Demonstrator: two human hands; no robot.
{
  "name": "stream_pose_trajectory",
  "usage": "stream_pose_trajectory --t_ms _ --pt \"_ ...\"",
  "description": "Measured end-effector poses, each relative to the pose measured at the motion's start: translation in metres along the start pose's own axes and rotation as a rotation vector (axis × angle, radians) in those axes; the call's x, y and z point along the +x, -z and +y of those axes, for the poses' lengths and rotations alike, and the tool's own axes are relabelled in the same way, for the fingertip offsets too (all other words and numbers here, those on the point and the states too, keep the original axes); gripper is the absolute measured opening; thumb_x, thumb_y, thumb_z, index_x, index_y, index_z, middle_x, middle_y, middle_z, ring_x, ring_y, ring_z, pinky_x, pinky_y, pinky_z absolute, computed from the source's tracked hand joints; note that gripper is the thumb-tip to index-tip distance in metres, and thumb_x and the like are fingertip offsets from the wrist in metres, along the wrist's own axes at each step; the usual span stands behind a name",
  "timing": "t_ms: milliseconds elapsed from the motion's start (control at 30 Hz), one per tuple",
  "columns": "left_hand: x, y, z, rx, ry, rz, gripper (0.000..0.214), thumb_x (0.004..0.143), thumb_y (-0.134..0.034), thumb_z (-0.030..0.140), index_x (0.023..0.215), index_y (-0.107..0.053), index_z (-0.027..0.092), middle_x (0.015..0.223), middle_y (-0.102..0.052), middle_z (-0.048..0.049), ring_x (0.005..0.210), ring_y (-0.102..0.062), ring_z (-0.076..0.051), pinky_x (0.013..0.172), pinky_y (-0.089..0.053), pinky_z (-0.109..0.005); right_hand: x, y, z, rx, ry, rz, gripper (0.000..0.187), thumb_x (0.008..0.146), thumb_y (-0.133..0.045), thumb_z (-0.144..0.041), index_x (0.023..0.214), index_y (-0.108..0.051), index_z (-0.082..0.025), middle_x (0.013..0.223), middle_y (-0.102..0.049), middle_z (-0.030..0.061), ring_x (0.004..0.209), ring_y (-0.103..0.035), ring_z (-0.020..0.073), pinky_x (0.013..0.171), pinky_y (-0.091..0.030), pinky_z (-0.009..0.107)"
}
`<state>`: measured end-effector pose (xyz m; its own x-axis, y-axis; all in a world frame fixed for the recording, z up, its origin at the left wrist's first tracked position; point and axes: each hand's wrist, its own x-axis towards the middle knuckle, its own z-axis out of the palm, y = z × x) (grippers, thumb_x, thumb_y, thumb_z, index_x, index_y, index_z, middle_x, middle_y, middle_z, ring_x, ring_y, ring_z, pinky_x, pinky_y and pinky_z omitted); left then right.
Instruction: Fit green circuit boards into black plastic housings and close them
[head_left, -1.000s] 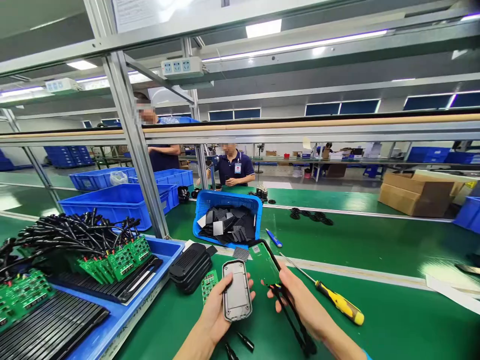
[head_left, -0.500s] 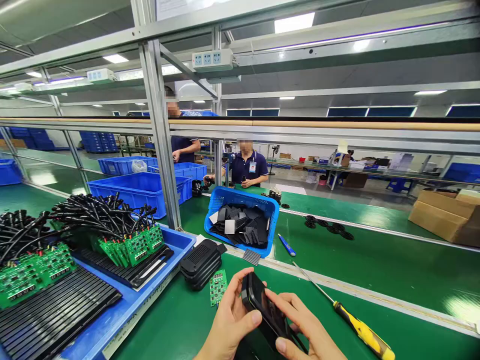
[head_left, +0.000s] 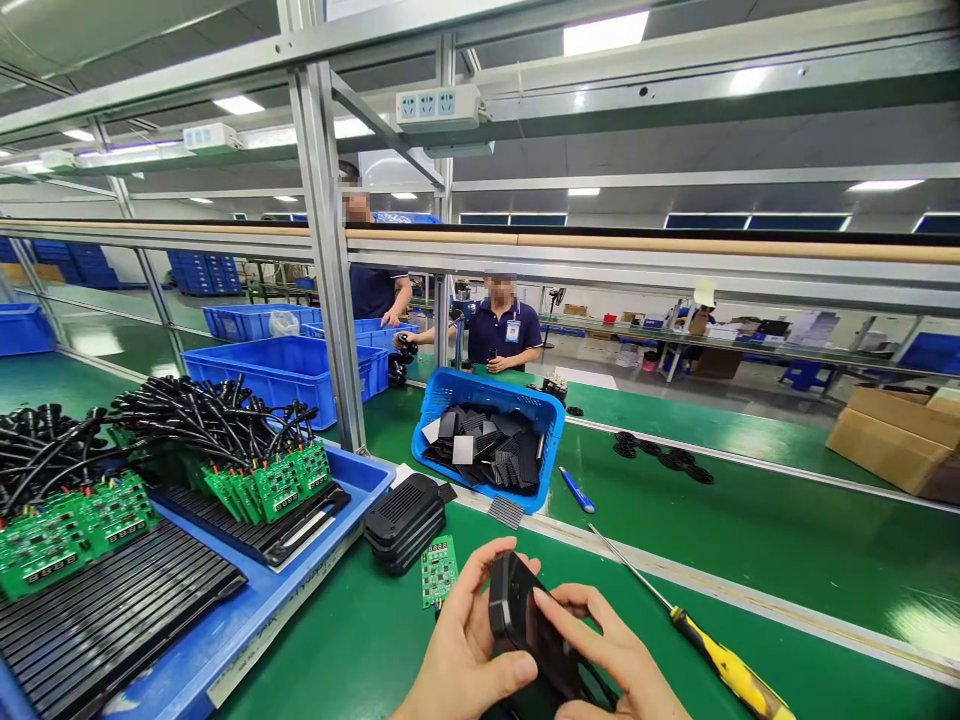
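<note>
A black plastic device housing [head_left: 517, 610] is held between my two hands, tilted, above the green bench. My left hand [head_left: 469, 640] wraps round its left side, thumb across the near face. My right hand [head_left: 607, 650] grips the right side, its index finger pressed on the glossy dark face. The underside of the housing is hidden. Just left of my hands lies a green circuit board [head_left: 439, 572] with a small digit display. Beyond it sits a stack of black ribbed housings [head_left: 405, 522].
A blue basket [head_left: 551, 420] of dark flat pieces stands ahead. A blue cutter [head_left: 576, 490] and a yellow-black screwdriver [head_left: 724, 660] lie to the right. At left, a blue tray [head_left: 300, 600] holds wired boards. Two co-workers [head_left: 504, 330] are across the bench.
The housing has turned slightly in my hands, so its near end shows more. My view has shifted a little. A co-worker's arm beyond the basket has moved left with a black part.
</note>
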<state>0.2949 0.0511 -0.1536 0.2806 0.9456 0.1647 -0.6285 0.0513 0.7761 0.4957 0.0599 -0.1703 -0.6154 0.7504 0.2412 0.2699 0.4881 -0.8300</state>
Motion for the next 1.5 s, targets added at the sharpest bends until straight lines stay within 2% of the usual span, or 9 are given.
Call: stream_pose_trajectory --t_ms 167,267,433,633,767,933,1133,1300,1500 --pt "0.0 0.015 0.001 0.191 0.069 -0.097 0.087 0.071 -0.076 0.026 0.145 -0.029 0.031 0.146 -0.028 -0.0112 0.131 -0.034 -0.029 0.106 -0.034 -0.04 -0.002 0.004 -0.001 -0.445 0.114 0.034 0.077 0.085 -0.06 -0.032 0.15 -0.018 -0.033 0.132 -0.027 0.0113 0.12 -0.039 0.0197 0.09 -0.045 0.021" --pt "0.005 0.024 0.0 0.536 0.034 -0.112 0.078 0.08 -0.068 0.031 0.146 -0.026 0.032 0.15 -0.02 -0.0038 0.137 -0.023 -0.023 0.112 -0.027 -0.032 -0.001 0.008 -0.002 -0.82 0.187 0.155 0.073 0.082 -0.056 -0.017 0.148 -0.027 -0.026 0.133 -0.029 0.0156 0.116 -0.039 0.0257 0.084 -0.051 0.032" --pt "0.015 0.027 -0.009 0.641 0.093 0.008 0.049 0.084 -0.063 0.038 0.124 -0.052 0.012 0.117 -0.055 -0.0104 0.106 -0.054 -0.019 0.094 -0.045 -0.029 0.003 0.011 -0.007 -1.121 0.277 0.312 0.064 0.082 -0.043 -0.005 0.141 -0.042 -0.03 0.137 -0.033 0.0158 0.118 -0.036 0.0328 0.081 -0.047 0.046" --pt "0.017 0.017 -0.007 0.51 0.166 0.203 0.049 0.083 -0.061 0.045 0.111 -0.048 0.006 0.1 -0.053 -0.0115 0.084 -0.048 -0.015 0.062 -0.049 -0.024 -0.001 0.014 -0.017 -1.012 0.191 0.533 0.017 0.083 -0.062 -0.025 0.078 -0.054 -0.012 0.078 -0.048 0.0103 0.072 -0.043 0.0197 0.062 -0.036 0.035" --pt "0.014 0.012 -0.012 0.372 0.174 0.26 0.054 0.077 -0.069 0.041 0.111 -0.042 0.008 0.103 -0.051 -0.0111 0.091 -0.048 -0.017 0.07 -0.051 -0.03 -0.002 0.013 -0.023 -0.509 -0.062 0.493 0.025 0.097 -0.043 -0.026 0.119 -0.051 -0.018 0.109 -0.052 0.0072 0.093 -0.051 0.0146 0.078 -0.044 0.028" --pt "0.01 0.018 -0.021 0.537 0.152 -0.039 0.039 0.075 -0.071 0.03 0.088 -0.038 0.012 0.077 -0.04 0.0009 0.067 -0.039 -0.005 0.059 -0.034 -0.015 0.001 0.01 -0.03 0.033 -0.111 0.505 0.03 0.098 -0.04 -0.029 0.124 -0.056 -0.024 0.127 -0.05 0.0027 0.119 -0.044 0.0111 0.102 -0.036 0.021" --pt "0.004 0.016 -0.02 1.053 0.119 -0.168 0.039 0.071 -0.067 0.017 0.11 -0.065 0.017 0.108 -0.06 -0.0066 0.098 -0.056 -0.021 0.086 -0.042 -0.025 0.003 0.008 -0.037 0.04 0.06 0.432 0.023 0.088 -0.058 -0.022 0.109 -0.067 -0.024 0.097 -0.061 0.0028 0.094 -0.057 0.0121 0.084 -0.045 0.022" --pt "0.006 0.012 -0.019 1.028 0.063 -0.247 0.029 0.081 -0.061 0.026 0.107 -0.069 0.016 0.083 -0.066 -0.0037 0.07 -0.058 -0.015 0.064 -0.042 -0.021 0.002 0.009 -0.046 0.146 0.07 0.358 0.029 0.085 -0.063 -0.023 0.114 -0.065 -0.025 0.092 -0.057 0.0046 0.088 -0.054 0.0127 0.076 -0.044 0.024" --pt "0.002 0.02 -0.036 0.914 -0.128 -0.279 0.035 0.082 -0.059 0.015 0.116 -0.065 0.021 0.108 -0.063 -0.0066 0.097 -0.062 -0.02 0.083 -0.049 -0.027 -0.001 0.006 -0.051 0.089 0.089 0.49 0.018 0.08 -0.069 -0.026 0.098 -0.07 -0.023 0.086 -0.061 0.0042 0.081 -0.057 0.0145 0.07 -0.045 0.026"
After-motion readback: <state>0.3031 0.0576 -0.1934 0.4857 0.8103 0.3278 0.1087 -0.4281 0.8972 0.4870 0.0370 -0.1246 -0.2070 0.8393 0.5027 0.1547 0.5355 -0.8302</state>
